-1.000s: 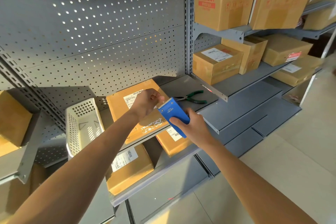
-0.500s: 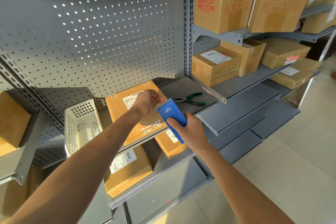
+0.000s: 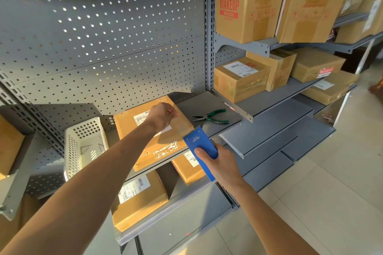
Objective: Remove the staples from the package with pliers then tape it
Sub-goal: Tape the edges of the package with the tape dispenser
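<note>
Grey metal shelving backed by a perforated steel panel fills the upper left of the frame, and stacked brown cardboard boxes crowd the shelves at the upper right. On the grey shelf at the centre lies the flat brown cardboard package with a white shipping label, its near edge overhanging the shelf front.

My left hand sits over the far right part of the package, fingers curled in a fist; a strip of clear tape runs from it towards the lower right. I cannot tell whether my fingers pinch the tape end or press it down.

My right hand grips the blue plastic tape dispenser, thumb laid on its flat face. The dispenser's toothed end is at the package's right corner, just off the shelf's front edge. A crinkled patch of clear tape already lies along the package's near edge, left of the dispenser.

The green-handled long-nose pliers lie on bare shelf just right of the package, apart from both hands. A white perforated plastic basket stands left of the package. Below the shelf front, more brown parcels sit on the lower shelf; pale floor tiles spread open at the lower right.
</note>
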`<move>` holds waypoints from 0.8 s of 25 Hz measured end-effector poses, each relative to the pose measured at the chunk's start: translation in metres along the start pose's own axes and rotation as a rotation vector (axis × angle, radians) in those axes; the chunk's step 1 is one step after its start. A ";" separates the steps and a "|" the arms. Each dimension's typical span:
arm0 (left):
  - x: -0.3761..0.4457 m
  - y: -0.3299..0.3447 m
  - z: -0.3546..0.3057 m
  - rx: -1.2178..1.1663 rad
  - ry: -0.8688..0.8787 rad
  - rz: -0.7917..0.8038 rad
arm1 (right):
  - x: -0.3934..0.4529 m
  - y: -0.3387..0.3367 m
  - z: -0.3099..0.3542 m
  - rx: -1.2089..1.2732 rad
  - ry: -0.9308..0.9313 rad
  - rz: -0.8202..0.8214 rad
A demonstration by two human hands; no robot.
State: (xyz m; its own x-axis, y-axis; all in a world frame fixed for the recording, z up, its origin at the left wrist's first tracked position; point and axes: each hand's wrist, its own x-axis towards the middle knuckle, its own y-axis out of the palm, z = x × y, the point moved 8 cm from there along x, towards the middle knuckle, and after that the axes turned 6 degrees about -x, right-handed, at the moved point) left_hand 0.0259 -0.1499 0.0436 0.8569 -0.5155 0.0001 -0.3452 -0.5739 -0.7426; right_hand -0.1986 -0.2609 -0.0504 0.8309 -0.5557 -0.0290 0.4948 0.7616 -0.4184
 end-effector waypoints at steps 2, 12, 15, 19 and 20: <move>0.005 -0.004 0.002 -0.027 -0.028 -0.008 | 0.000 -0.001 -0.001 -0.011 -0.006 0.009; 0.015 0.007 0.007 -0.050 -0.022 0.071 | 0.002 0.001 -0.014 0.028 0.039 -0.005; 0.017 0.012 0.010 -0.024 -0.030 0.074 | 0.004 0.003 -0.017 0.023 0.059 0.003; 0.020 0.018 0.019 -0.056 -0.070 0.088 | 0.005 0.004 -0.019 0.024 0.085 0.023; 0.020 0.019 0.021 -0.059 -0.079 0.092 | 0.005 0.004 -0.020 0.018 0.086 0.027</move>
State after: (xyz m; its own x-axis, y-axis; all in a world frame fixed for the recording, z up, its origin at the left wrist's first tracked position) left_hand 0.0447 -0.1583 0.0154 0.8472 -0.5175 -0.1203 -0.4435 -0.5642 -0.6964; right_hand -0.1972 -0.2668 -0.0701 0.8193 -0.5609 -0.1186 0.4775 0.7822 -0.4002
